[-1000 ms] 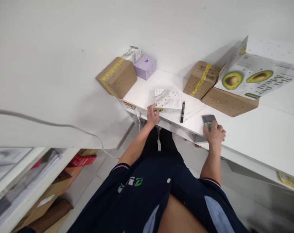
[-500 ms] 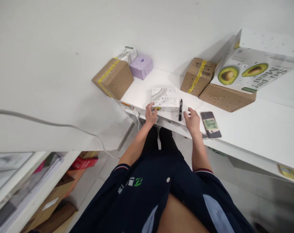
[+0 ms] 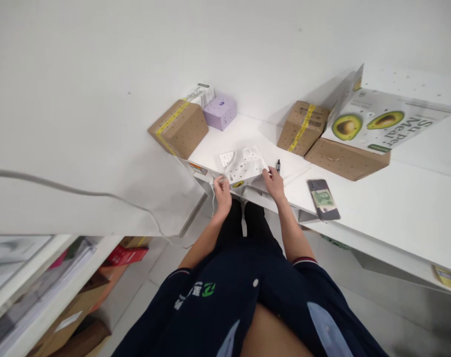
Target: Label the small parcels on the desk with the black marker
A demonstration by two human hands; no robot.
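Note:
A small white box (image 3: pixel 244 164) with dark specks and an avocado print lies turned at an angle by the desk's front edge. My left hand (image 3: pixel 222 193) has its fingers curled at the box's left front corner. At the opposite side, the fingers of my right hand (image 3: pixel 274 182) grip the right edge. A black marker (image 3: pixel 278 166) lies just beyond my right hand, which covers part of it. Further right is a phone (image 3: pixel 323 199) with a green banknote showing on its back.
The white desk (image 3: pixel 363 210) runs along the wall. Brown cartons with yellow tape (image 3: pixel 184 126) and a purple box (image 3: pixel 220 113) stand back left. Another taped carton (image 3: pixel 303 128) and an open avocado-print carton (image 3: pixel 350 156) are at right. A cable (image 3: pixel 80 191) hangs at left.
My right hand has moved left, past the marker, onto the white box. The box has turned and shifted toward me, with my left hand moving along at its left corner.

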